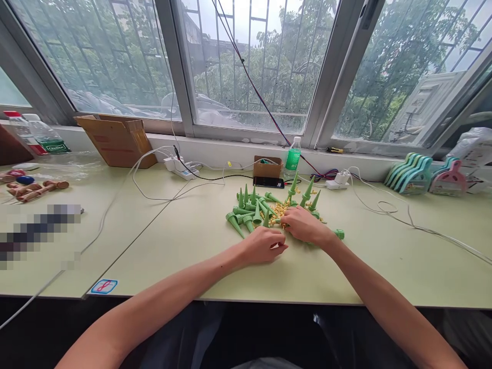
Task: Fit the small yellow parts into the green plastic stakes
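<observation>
A pile of green cone-shaped plastic spikes (249, 211) lies on the pale green table (184, 241), mixed with several small yellow parts (282, 210). My left hand (265, 245) rests on the table just below the pile, its fingers curled in a loose pinch; what they hold is hidden. My right hand (305, 225) lies over the right side of the pile, fingers bent down on the yellow parts and green pieces. One green piece (339, 233) pokes out beside my right wrist.
A phone (268, 182), a small cardboard box (267, 168) and a green-labelled bottle (292, 157) stand behind the pile. A power strip (180, 168) with white cables sits at the left, by a larger cardboard box (117, 139). Pastel scoops (409, 174) are stacked at the right.
</observation>
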`<state>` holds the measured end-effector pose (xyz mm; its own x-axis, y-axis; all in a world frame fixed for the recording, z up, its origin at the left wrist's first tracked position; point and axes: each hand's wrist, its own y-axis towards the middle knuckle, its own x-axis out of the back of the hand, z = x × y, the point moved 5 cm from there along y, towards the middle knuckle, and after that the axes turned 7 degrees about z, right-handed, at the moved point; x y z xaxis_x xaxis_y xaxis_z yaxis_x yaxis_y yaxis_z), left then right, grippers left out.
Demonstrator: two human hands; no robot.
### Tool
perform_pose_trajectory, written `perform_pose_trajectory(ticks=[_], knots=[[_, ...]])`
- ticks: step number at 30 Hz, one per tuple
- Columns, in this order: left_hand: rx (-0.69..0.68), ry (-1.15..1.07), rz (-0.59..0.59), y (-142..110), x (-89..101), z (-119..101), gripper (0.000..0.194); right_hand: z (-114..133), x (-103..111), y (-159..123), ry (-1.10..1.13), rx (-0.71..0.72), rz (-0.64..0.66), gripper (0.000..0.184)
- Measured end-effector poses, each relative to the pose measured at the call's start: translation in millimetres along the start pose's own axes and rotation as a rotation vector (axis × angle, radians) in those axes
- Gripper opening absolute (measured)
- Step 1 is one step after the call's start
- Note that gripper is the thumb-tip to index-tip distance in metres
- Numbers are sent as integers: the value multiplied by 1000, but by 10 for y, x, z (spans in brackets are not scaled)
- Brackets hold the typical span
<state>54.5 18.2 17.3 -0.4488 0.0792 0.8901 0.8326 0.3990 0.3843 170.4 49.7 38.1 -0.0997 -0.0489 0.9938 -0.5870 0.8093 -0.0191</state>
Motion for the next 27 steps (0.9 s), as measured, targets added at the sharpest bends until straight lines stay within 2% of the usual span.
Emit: perform_pose_trajectory(ticks=[9,27], knots=[[2,1,-3,-6,1,-11,28,45,-61,25,0,18,-24,23],[2,29,-53,-7,30,-35,31,129,-92,-18,108,66,-199,23]])
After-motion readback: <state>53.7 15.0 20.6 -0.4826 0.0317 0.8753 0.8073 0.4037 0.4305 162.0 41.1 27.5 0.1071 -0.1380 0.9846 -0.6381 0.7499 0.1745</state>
